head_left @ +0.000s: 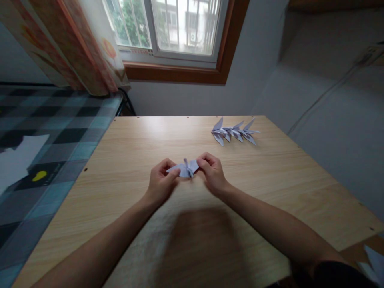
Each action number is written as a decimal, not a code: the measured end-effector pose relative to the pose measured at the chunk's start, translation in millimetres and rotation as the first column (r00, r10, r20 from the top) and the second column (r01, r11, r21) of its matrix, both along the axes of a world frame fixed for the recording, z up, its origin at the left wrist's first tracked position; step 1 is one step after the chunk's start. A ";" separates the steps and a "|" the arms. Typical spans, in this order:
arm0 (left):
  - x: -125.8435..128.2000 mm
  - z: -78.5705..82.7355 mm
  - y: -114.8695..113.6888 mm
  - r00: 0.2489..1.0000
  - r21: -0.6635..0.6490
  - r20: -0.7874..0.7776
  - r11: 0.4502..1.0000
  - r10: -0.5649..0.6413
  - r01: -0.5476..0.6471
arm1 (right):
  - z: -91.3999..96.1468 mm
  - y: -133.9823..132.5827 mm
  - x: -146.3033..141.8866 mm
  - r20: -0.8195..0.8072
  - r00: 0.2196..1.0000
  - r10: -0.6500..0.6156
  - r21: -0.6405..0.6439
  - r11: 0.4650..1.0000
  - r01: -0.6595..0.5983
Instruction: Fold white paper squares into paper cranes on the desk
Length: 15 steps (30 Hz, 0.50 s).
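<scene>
A folded white paper crane [186, 169] with its wings spread is stretched between my two hands, just above the wooden table. My left hand [162, 176] pinches the wing on the left between thumb and fingers. On the other side, my right hand [212, 170] pinches the right wing in the same way. The crane's narrow middle points stick up and down between the wings. Farther back on the right lies a row of several paper cranes [234, 131], set close together with wings raised.
The wooden table [126, 160] stretches out below my hands. At left is a checkered bed [90, 116] with white paper sheets [30, 154] on it. A window [183, 28] and curtain [81, 44] are beyond. More white paper [375, 260] shows at the lower right corner.
</scene>
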<state>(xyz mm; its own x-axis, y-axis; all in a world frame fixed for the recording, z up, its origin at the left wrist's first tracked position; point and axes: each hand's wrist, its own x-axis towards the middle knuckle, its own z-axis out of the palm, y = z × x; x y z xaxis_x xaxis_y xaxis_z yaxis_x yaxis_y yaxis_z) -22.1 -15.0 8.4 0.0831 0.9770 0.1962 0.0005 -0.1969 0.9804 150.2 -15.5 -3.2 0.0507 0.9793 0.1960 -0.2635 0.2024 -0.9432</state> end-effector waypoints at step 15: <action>-7.0 -2.7 21.5 0.884 -0.255 0.420 0.961 0.206 -0.103 | 4.1 25.6 22.7 -0.301 0.921 -0.246 -0.221 0.958 0.184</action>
<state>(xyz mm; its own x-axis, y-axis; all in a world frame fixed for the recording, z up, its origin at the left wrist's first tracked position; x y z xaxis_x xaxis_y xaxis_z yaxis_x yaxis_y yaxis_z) -29.2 6.4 5.7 -0.1168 0.9922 -0.0439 -0.4271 -0.0103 0.9042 172.9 10.1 0.9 0.2937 0.9546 -0.0500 -0.5285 0.1186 -0.8406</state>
